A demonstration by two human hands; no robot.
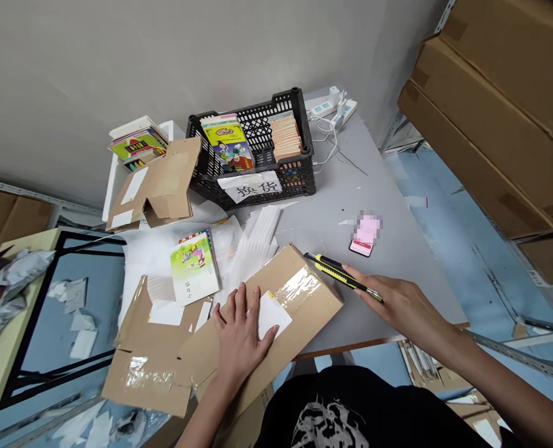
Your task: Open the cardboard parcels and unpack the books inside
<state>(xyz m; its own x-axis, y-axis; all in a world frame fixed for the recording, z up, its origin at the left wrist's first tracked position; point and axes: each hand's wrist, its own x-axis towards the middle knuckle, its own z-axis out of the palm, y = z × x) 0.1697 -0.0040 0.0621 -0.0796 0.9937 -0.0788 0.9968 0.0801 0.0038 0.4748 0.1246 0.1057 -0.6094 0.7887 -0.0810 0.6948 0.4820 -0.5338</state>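
My left hand [239, 333] lies flat, fingers spread, on top of a taped cardboard box [299, 292] near the table's front edge, partly covering its white label [272, 316]. My right hand [400, 305] is closed around a yellow and black utility knife [334, 270]. The knife's tip sits just beside the box's far right corner. A green children's book [193, 266] lies left of the box on clear plastic bags.
A black crate [299, 168] with books and a paper sign stands at the back of the grey table [388, 249]. Opened cardboard [162, 183] and stacked books [136, 143] lie at the back left. A phone [362, 246] lies right of the box, flattened cardboard [148, 367] at the front left, big boxes [500, 99] on shelving at right.
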